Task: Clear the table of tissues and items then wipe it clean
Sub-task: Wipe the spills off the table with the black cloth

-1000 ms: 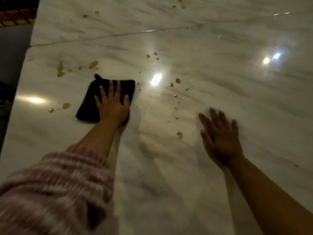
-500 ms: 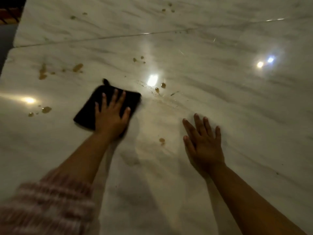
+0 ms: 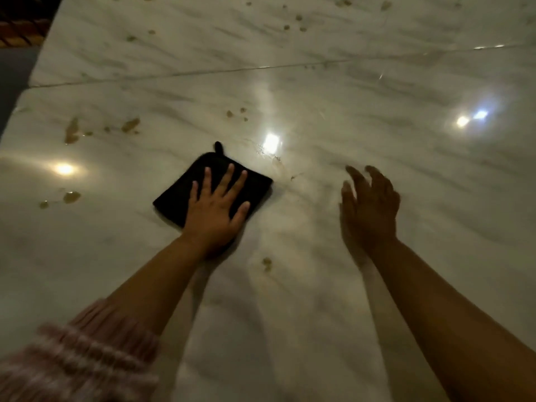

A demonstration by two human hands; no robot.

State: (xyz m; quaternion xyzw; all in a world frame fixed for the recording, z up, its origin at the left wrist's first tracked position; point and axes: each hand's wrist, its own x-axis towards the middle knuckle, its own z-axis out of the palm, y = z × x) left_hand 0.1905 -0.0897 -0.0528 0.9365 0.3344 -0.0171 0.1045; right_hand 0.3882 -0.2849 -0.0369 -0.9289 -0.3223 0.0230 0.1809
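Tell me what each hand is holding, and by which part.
Nothing is gripped. The left hand presses flat on the near half of the black square cloth, fingers straight; the right hand is empty.

Dim room. Bright glare spots [image 3: 271, 143] reflect off the glossy white marble tabletop [image 3: 377, 82]; dark grey floor [image 3: 14, 74] lies left of it.

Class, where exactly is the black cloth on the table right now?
In the head view the black cloth lies flat on the marble table, left of centre, under the left hand, just below a light reflection and left of the right hand.
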